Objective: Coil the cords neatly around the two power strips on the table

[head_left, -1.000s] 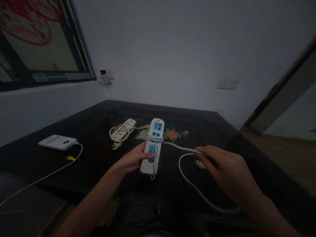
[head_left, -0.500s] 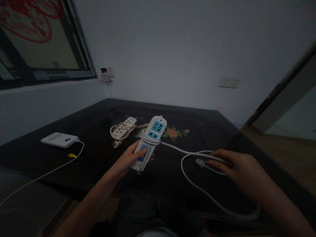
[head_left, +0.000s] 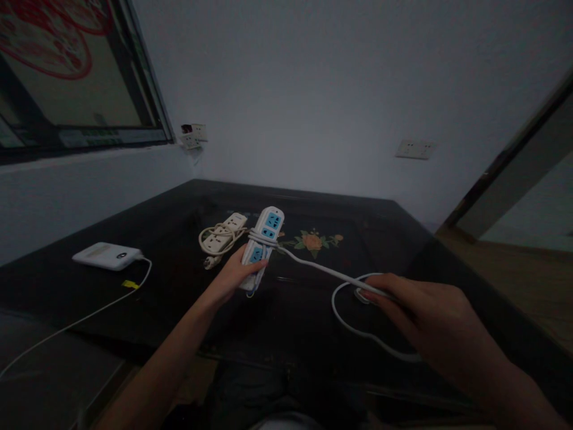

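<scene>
My left hand (head_left: pixel 237 272) is closed around the lower end of a white power strip (head_left: pixel 271 220) with blue socket faces, tilted above the table. Several turns of its white cord (head_left: pixel 313 263) wrap round the strip's middle. From there the cord runs right to my right hand (head_left: pixel 416 304), which pinches it between thumb and fingers. Beyond that grip a loop of cord hangs down and curves back. The plug (head_left: pixel 363 296) lies by my right fingertips, partly hidden by them.
On the dark table (head_left: pixel 286 334), a second power strip (head_left: pixel 222 232) with its cord wound round it lies behind my left hand. A white power bank (head_left: pixel 107 255) with a cable sits at the left. Wall sockets (head_left: pixel 415 149) are at the back.
My left hand has turned the power strip more upright and shifted it slightly left. The right hand has moved a little left along with the cord, and the loose loop has become smaller.
</scene>
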`<state>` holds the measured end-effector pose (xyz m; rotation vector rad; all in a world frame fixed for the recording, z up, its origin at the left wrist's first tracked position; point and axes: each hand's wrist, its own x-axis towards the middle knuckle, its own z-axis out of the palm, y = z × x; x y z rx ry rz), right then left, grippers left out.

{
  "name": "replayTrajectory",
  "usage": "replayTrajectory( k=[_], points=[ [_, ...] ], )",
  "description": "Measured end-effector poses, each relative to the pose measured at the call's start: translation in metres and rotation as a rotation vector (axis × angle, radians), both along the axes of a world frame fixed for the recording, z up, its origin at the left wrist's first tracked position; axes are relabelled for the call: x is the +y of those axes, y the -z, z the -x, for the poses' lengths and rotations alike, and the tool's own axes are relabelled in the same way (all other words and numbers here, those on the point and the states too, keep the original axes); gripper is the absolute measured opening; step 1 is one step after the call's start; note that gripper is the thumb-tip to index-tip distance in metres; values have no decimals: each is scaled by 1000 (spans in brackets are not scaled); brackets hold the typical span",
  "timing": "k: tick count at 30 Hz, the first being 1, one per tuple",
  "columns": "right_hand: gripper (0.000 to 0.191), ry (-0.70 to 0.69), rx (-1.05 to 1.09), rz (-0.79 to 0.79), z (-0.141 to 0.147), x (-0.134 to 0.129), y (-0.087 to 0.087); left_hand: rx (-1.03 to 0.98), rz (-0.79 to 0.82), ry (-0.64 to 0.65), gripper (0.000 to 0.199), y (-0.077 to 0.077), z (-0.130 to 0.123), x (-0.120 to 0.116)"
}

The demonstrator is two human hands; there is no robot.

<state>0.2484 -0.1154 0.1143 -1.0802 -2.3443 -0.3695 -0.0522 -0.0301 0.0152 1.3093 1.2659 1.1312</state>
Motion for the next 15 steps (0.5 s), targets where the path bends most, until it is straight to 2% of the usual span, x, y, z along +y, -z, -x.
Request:
replayTrajectory(
  k=[3, 5, 8, 12, 15],
  points=[
    [37, -122, -110, -159, 17, -4, -15, 200, -141, 20, 50, 1, -7, 4],
    [36, -180, -159, -209, 27, -6, -25, 359, -208, 32, 49, 0, -15, 3],
    [36, -258, -194, -234, 44, -7, -36, 537, -201, 47, 48, -2, -30, 1],
    [38, -323, -240, -227, 59, -9, -39, 613, -181, 97, 43, -3, -46, 4],
    [40, -314, -265, -250, 54, -6, -39, 704, -212, 111, 42, -5, -49, 7]
  ],
)
